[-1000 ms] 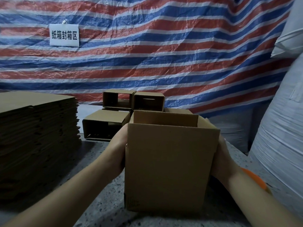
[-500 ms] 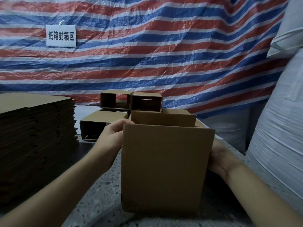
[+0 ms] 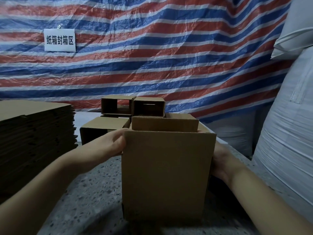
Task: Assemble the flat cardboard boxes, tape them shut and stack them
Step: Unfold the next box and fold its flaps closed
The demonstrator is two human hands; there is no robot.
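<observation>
A brown cardboard box point(image 3: 166, 175) stands upright on the speckled table point(image 3: 94, 192) in front of me, its top flaps up and open. My left hand point(image 3: 111, 143) grips the box's upper left corner, fingers curled over the edge. My right hand point(image 3: 220, 163) holds the box's right side, its fingers hidden behind the cardboard. A tall stack of flat cardboard boxes point(image 3: 33, 139) sits at the left.
Three opened-up boxes point(image 3: 149, 107) lie on their sides behind the held box. A striped red, white and blue tarp point(image 3: 169, 56) with a white sign point(image 3: 59, 40) hangs at the back. Large white wrapped sacks point(image 3: 288, 133) rise at the right.
My left hand moved up from the box's left side to its top left corner. The box shifted slightly toward me and lower in view.
</observation>
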